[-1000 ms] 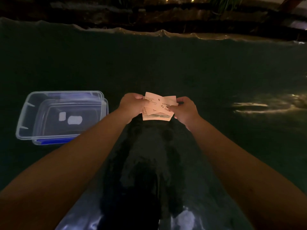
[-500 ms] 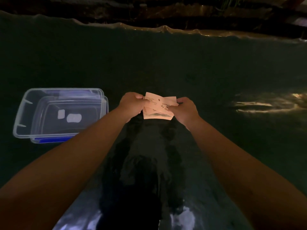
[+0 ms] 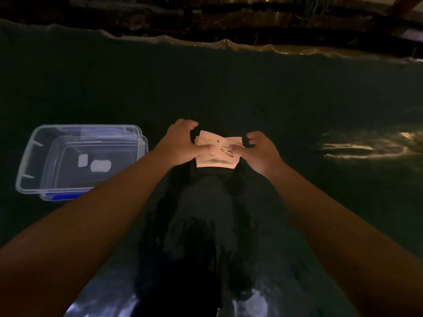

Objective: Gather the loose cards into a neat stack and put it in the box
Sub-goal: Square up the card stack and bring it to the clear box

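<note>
A bunch of pale pink cards (image 3: 217,154) with a coffee-cup print lies on the dark table in the middle of the view, its top cards skewed out of line. My left hand (image 3: 180,143) rests on the left side of the pile, thumb pressing the top card, fingers curled over the far left corner. My right hand (image 3: 258,149) is at the right side, thumb on the top card, fingers spread and lifted off the far edge. A clear plastic box (image 3: 29,156) stands empty on the left, sitting on its blue-edged lid.
The table has a dark shiny cover with a wrinkled far edge (image 3: 229,43). Light glare (image 3: 357,147) shows on the right. Dark furniture and plants stand beyond the table.
Both hands have loosened from a pinch on the cards. The fingers have opened and spread over the pile's sides, and the cards now lie flatter on the table.
</note>
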A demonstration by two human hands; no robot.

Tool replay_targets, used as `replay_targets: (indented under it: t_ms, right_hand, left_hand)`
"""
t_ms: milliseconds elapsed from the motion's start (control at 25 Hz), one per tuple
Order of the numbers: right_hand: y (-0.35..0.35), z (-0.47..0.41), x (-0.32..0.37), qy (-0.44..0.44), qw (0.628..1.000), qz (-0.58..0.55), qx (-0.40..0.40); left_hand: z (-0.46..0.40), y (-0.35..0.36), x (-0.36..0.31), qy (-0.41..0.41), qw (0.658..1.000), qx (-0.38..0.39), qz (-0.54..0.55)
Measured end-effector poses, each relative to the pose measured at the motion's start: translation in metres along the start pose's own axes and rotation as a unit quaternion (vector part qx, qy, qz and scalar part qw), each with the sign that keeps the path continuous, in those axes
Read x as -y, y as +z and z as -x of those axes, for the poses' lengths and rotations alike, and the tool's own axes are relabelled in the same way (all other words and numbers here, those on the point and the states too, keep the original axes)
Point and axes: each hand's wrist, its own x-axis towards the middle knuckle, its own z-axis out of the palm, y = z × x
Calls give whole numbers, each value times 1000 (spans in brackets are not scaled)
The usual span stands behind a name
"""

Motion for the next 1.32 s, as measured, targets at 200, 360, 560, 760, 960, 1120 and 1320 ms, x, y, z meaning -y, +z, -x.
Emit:
replay_targets:
  t_ms: [200,360,560,760,960,1120,1320]
  right_hand:
    - [-9,2,3,-80,986,131,58]
    - [-10,-1,6,-114,971,188,90]
    - [-10,-5,11,-130,954,244,116]
    - [-10,-9,14,-133,949,260,119]
    - [-10,-8,16,-129,949,264,115]
    - [-11,-5,16,-138,947,268,113]
    - [-12,0,16,-140,949,260,109]
  left_hand:
    - [0,-3,4,42,992,72,-94]
    - [-2,1,5,56,986,85,-135]
    - [-6,2,1,69,983,81,-152]
    - [-7,3,4,73,982,72,-160]
    - [-6,0,8,75,985,68,-139]
    - [-5,0,9,79,985,63,-138]
    - [-5,-1,10,85,986,58,-129]
